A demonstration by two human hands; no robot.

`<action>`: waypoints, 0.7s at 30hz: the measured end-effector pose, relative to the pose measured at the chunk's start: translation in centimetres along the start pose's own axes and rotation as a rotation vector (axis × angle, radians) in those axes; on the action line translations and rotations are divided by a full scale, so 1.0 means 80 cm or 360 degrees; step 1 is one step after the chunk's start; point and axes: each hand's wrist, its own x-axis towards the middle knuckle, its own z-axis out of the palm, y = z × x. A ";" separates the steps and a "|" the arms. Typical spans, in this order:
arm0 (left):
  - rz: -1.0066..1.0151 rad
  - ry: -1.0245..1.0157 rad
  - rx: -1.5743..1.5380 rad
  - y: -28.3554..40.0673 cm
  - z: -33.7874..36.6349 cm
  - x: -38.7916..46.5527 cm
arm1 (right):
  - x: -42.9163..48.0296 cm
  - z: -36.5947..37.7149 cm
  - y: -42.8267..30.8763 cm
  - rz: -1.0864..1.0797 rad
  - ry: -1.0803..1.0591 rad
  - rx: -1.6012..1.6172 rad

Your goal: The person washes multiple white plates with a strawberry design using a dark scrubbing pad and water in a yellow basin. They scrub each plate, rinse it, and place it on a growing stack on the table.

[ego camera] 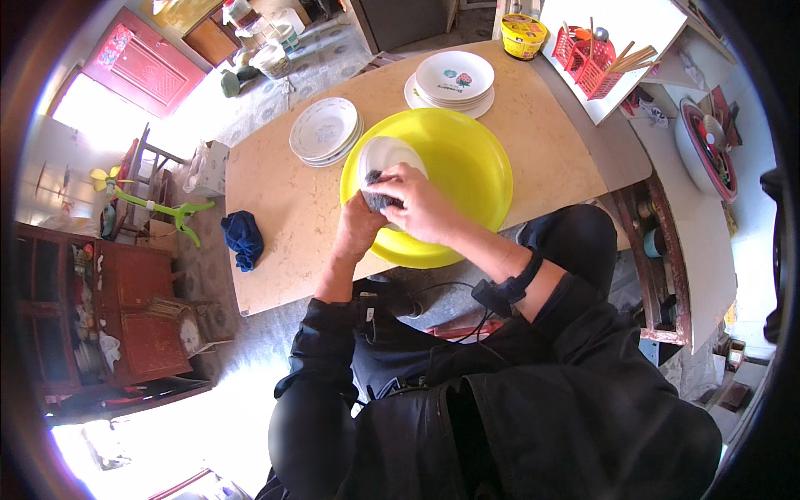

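My left hand grips the near edge of a white bowl or dish, which is tilted over the left part of a large yellow plastic basin. Pressed against the dish is a dark grey scouring pad, held in the fingers of my right hand. Beyond the basin stands a stack of white plates, the top one bearing a strawberry print. Left of the basin is another stack of white plates with a patterned rim. What the basin holds under my hands is hidden.
A crumpled dark blue cloth lies at the left edge of the tan table. At the table's far right are a yellow food tub and red plastic baskets with chopsticks. An enamel basin of utensils stands farther right.
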 end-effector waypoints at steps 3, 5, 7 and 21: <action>-0.0054 0.0055 0.0150 -0.002 -0.001 -0.002 | 0.004 0.002 -0.005 -0.0388 -0.0061 -0.0349; -0.0020 0.0021 0.0098 -0.003 -0.002 -0.002 | 0.014 0.005 -0.003 -0.0509 -0.0028 -0.0464; -0.0213 -0.0021 0.0149 -0.001 -0.004 -0.001 | 0.027 0.003 0.006 -0.0570 -0.0022 -0.0540; -0.0186 -0.0227 0.0243 0.021 0.006 -0.003 | 0.064 -0.039 0.166 0.1274 0.0237 0.0579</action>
